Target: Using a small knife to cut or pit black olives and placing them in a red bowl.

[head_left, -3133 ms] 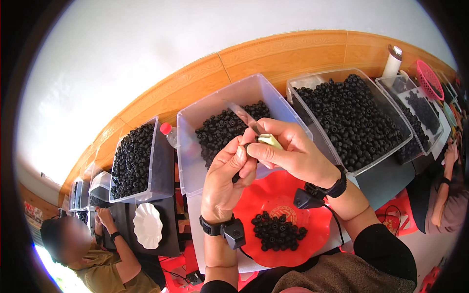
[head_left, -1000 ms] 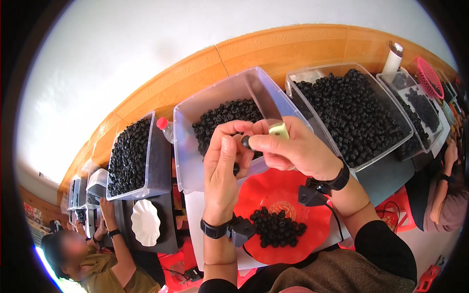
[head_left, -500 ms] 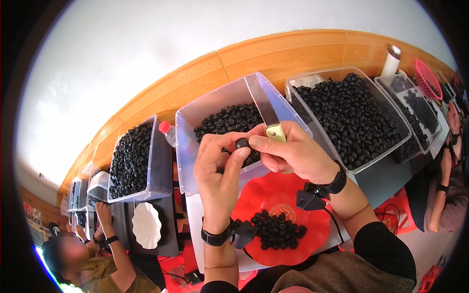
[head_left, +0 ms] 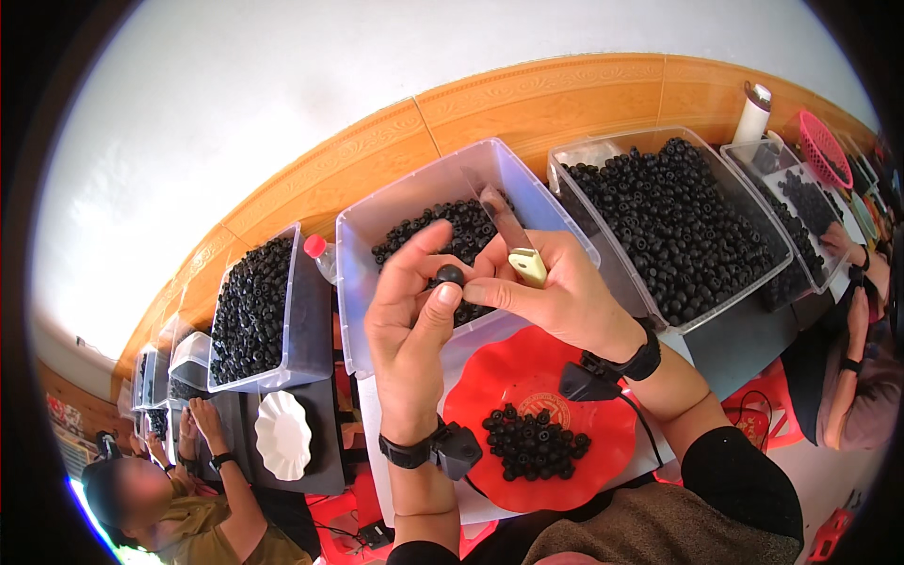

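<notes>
My left hand (head_left: 400,330) holds a small round black piece (head_left: 450,275) between its thumb and fingers. In my right hand (head_left: 593,301) is a knife with a pale yellow-green handle (head_left: 528,266), its blade pointing up and away. The right thumb reaches close beside the black piece; I cannot tell whether they touch. Both hands are raised above the near edge of a clear plastic tub (head_left: 377,221), which holds a heap of similar black pieces. Below them lies a wavy-edged red plate (head_left: 485,377) with a pile of black pieces (head_left: 532,443) on it.
Full tubs of black pieces stand at the right (head_left: 669,235) and left (head_left: 250,315). A red-capped bottle (head_left: 323,256) stands between tubs, a white scalloped plate (head_left: 282,435) at left. A white flask (head_left: 752,115) and pink basket (head_left: 825,151) are far right. Other people work on both sides.
My left hand has shifted slightly left with the black piece, and its index finger has lifted. The knife blade has tilted and lowered a little. A co-worker's hand at right has moved to a tub.
</notes>
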Motion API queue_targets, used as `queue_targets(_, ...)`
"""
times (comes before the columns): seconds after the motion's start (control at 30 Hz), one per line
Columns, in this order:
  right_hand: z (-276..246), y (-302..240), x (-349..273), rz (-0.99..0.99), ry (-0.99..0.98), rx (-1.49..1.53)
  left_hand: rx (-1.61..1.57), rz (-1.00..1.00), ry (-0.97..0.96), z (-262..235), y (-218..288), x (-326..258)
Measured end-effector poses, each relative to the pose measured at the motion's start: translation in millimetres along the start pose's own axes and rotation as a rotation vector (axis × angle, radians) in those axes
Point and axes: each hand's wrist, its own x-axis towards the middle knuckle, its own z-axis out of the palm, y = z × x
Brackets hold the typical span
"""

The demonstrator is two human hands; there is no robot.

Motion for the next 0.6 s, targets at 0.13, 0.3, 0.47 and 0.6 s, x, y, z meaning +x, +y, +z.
queue_targets(0.13, 5.3, -2.0, -0.2, -0.194, 0.073, -0.076, -0.09, -0.002, -0.04, -7.4, -0.9, 3.1)
queue_targets(0.3, -3.6, 0.7, -0.8, -0.285, -0.001, -0.156, -0.112, -0.125, -0.102, -5.9, 2.7, 4.8)
queue_targets(0.47, -3.6, -0.9, -1.4, -0.325, -0.088, -0.201, -0.178, -0.15, -0.131, -8.0, -1.0, 3.9)
queue_targets(0.6, -2.6, -0.1, 0.9, -0.488, -0.014, -0.297, -0.35, -0.212, -0.118, -9.6, -15.1, 7.0)
